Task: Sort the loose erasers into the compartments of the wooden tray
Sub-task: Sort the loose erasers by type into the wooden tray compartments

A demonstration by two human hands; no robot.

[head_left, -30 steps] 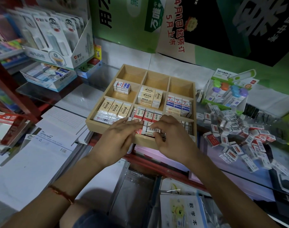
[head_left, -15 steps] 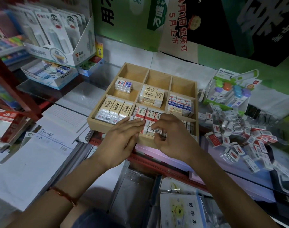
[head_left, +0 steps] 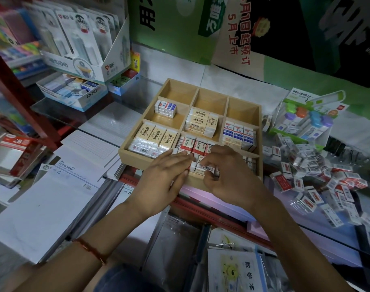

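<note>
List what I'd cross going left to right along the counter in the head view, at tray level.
Red-labelled packs → lined paper → wooden tray → pile of loose erasers.

Both bare forearms run up from the bottom of the frame to the centre, left hand (head_left: 166, 175) flat with fingers straight, right hand (head_left: 232, 182) knuckles-up, fingers curled, pinching a small white barcoded eraser (head_left: 203, 167)

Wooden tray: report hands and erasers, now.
Left hand flat against red-label erasers. Right hand pinches barcode eraser in front-middle compartment of wooden tray. Loose pile unsorted at right, nothing in the way.
</note>
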